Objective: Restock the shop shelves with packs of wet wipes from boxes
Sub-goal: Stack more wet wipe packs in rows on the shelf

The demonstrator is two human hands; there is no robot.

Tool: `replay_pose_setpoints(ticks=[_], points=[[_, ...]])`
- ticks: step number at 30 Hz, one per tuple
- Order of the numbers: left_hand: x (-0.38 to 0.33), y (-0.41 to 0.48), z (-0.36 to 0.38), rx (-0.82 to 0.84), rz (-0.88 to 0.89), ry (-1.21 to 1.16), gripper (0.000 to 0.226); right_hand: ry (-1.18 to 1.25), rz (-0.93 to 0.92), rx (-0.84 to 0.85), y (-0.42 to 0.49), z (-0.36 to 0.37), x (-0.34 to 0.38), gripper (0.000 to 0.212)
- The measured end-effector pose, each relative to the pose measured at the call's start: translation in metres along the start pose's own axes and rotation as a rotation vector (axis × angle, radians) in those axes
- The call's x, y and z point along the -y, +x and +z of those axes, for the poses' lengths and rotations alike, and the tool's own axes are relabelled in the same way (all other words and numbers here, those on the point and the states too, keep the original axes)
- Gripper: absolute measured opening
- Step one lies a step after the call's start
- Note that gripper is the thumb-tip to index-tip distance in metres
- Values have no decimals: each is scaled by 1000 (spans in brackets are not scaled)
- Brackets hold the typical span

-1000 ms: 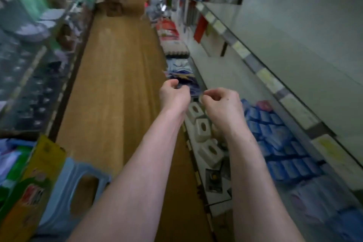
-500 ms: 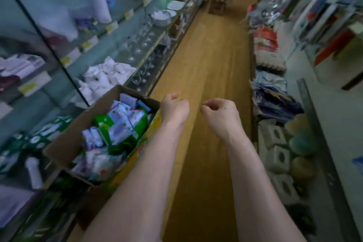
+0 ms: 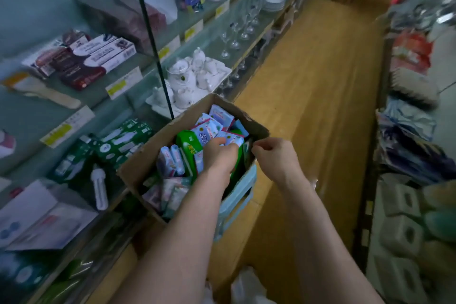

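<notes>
A: Where are the wet wipes at this point?

B: The soft plastic packs of wet wipes (image 3: 209,128), pale blue and green, are heaped loose inside the open brown cardboard box (image 3: 145,155). None is seen outside it.

A: Why is the box raised?

B: It is set on a light blue plastic stool (image 3: 243,187) in the aisle, just beside the glass shelves (image 3: 32,116). By this, it is judged, the stock is brought within reach without stooping.

A: How are the hands held?

B: The left hand (image 3: 219,155) is lowered into the box, its fingers bent down onto a pale blue pack near the right wall. Whether that pack is gripped cannot be told, since the underside of the fingers is hidden. The right hand (image 3: 274,155) is held just beside the box's right rim, fingers loosely curled, with nothing seen in it.

A: Why is it placed there?

B: Probably so that the box can be steadied or a second pack taken. Picking up is judged to be the step in hand, and shelving is not yet done.
</notes>
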State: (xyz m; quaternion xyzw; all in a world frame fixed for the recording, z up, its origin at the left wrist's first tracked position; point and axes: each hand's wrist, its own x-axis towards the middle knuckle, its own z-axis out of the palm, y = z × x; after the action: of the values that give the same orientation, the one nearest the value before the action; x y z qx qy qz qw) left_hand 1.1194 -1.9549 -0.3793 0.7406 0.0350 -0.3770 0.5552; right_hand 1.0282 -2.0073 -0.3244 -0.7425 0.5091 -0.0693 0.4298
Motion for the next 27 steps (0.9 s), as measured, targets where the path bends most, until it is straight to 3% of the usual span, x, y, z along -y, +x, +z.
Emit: replay_pose_setpoints(ticks=[2, 5, 10, 12, 15, 17, 23, 27], points=[[6, 16, -9, -16, -59, -21, 39, -15, 13, 40, 13, 12, 0, 22], [15, 37, -24, -82, -129, -66, 6, -24, 34, 133, 36, 30, -4, 24], [42, 73, -41, -184, -279, -73, 10, -72, 54, 284, 79, 65, -11, 36], [60, 85, -42, -228, -332, -76, 16, -110, 60, 352, 94, 77, -14, 15], [83, 94, -36, -257, -408, -110, 5, -164, 67, 401, 110, 94, -19, 32], [101, 102, -35, -293, -423, -107, 14, -190, 48, 449, 115, 105, -20, 34], [115, 108, -66, -502, -444, 45, 32, -264, -35, 642, 108, 155, -24, 31], [129, 108, -80, -448, -418, 222, 35, -376, -58, 772, 95, 186, -35, 36]])
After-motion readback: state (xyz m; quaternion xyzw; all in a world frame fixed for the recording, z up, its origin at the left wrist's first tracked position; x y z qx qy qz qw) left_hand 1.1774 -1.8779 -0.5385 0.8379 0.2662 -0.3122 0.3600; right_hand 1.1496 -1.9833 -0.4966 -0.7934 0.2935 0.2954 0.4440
